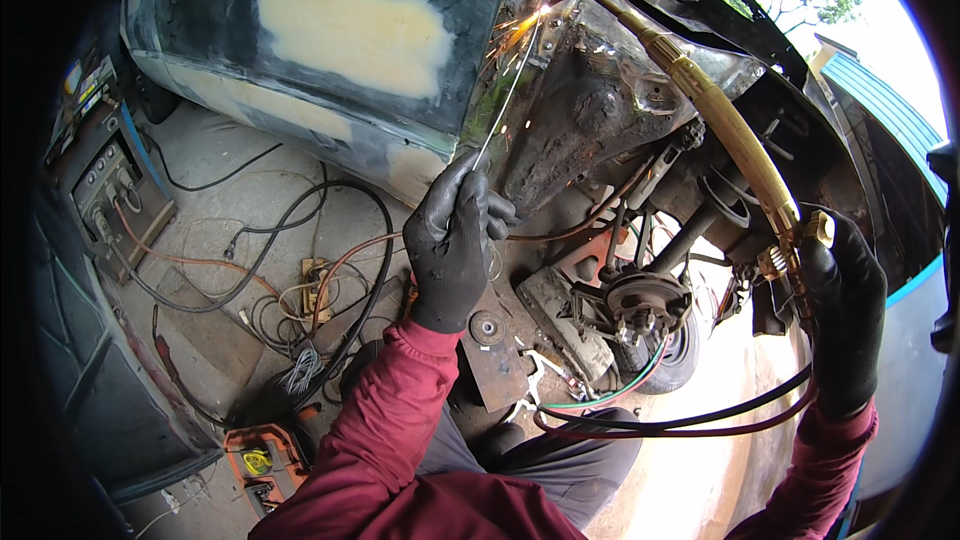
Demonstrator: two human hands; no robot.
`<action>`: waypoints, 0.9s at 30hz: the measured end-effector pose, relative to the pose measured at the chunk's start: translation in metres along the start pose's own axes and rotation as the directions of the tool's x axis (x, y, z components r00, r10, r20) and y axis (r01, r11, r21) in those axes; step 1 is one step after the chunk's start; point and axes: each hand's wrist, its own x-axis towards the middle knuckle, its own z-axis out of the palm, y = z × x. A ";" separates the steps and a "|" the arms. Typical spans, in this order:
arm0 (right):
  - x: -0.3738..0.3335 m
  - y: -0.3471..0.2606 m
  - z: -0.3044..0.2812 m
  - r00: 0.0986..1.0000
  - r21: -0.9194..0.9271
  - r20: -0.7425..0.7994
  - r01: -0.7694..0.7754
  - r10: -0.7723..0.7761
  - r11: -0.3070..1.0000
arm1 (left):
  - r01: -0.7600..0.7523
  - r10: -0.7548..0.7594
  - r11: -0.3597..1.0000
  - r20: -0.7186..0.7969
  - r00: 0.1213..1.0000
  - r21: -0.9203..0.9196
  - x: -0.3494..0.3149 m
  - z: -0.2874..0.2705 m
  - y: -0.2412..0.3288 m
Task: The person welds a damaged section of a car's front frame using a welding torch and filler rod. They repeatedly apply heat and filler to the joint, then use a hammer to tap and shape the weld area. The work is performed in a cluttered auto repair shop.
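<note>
My right hand (846, 310), in a black glove, is closed round the valve end of a brass gas welding torch (725, 115). The torch's curved tip points left at the seam on the car's metal bodywork, where a bright spot throws orange sparks (518, 32). Pinched in my gloved left hand (450, 245) is a thin metal filler rod (510, 105). Its far end reaches up to that bright spot. A rusty, dark inner wheel-arch panel (590, 110) lies just right of the rod. Beside it is a green car panel (215, 20) with a cream filler patch.
A brake disc and hub (645, 302) with a strut stands below the wheel arch. Black and red hoses (680, 430) loop from the torch across my legs. Cables (285, 230) tangle on the floor near a welding machine (120, 185). An orange toolbox (265, 465) sits lower left.
</note>
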 end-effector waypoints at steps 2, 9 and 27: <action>0.000 -0.001 0.000 1.000 0.006 0.017 0.006 -0.007 1.000 | 0.007 -0.007 1.000 0.002 1.000 -0.009 0.000 0.000 0.000; 0.002 -0.002 0.002 0.999 -0.022 0.004 0.039 -0.039 0.999 | 0.001 -0.001 1.000 0.008 1.000 -0.023 0.002 -0.001 -0.002; 0.000 0.002 0.000 1.000 -0.054 -0.006 -0.001 0.000 0.999 | -0.003 0.003 1.000 0.002 1.000 -0.009 0.002 0.000 -0.004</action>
